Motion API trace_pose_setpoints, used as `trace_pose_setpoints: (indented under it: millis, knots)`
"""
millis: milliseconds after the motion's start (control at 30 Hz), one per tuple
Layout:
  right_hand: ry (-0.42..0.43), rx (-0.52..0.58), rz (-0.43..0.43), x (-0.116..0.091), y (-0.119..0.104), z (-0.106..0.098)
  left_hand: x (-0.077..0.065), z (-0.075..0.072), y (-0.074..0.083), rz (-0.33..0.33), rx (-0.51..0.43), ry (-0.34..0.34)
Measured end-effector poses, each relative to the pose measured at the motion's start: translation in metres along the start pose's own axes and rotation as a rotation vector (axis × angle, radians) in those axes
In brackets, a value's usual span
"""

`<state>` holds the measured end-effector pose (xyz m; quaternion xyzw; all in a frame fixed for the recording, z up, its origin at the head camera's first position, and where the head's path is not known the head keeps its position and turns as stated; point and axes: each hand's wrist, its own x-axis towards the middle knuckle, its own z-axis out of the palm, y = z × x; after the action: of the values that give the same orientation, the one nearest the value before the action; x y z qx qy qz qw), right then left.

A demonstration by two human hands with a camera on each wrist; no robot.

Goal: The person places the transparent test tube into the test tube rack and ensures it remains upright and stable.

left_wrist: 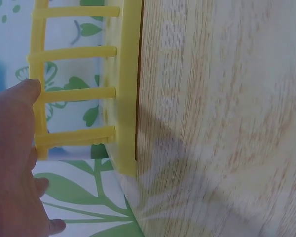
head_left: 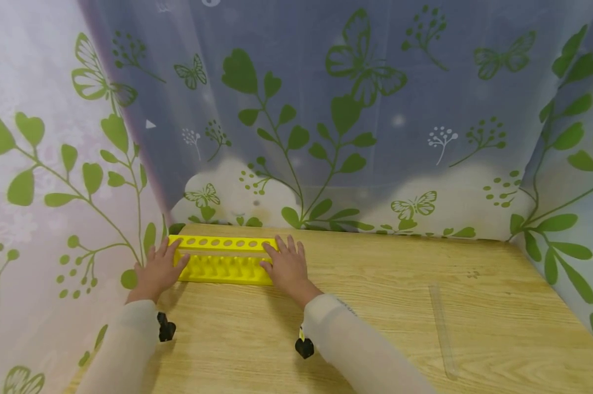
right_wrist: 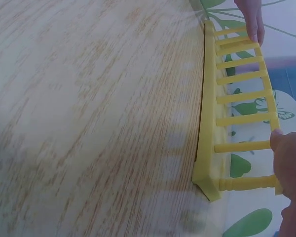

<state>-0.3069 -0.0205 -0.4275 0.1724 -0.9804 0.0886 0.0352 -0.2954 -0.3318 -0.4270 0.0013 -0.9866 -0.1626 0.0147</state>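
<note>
A yellow plastic test tube rack (head_left: 227, 268) stands upright near the back left of the table, with a row of round holes along its top bar. My left hand (head_left: 158, 273) holds its left end, the thumb in front and the other fingers spread at the side. At the right end, my right hand (head_left: 290, 271) grips the top bar. In the left wrist view the left thumb (left_wrist: 32, 89) lies against the top bar. The right wrist view shows the rack's base (right_wrist: 204, 123) along the wood, with both hands at the top bar.
A thin clear tube (head_left: 443, 331) lies lengthwise on the right part of the wooden table (head_left: 375, 306). Behind the table hangs a curtain (head_left: 301, 180) printed with green leaves and butterflies, and more of this cloth encloses both sides.
</note>
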Motion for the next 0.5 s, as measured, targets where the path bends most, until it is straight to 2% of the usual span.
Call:
trace_pose_setpoints:
  millis: [233,500]
  knots:
    - [0.008,-0.014,-0.016,0.0028,-0.0008,0.0016,0.0031,0.0034,0.0030,0.044,-0.028,0.014]
    - [0.018,0.000,-0.052,0.0060,-0.0025,0.0026,0.0070,0.0040,-0.0004,0.073,-0.040,0.036]
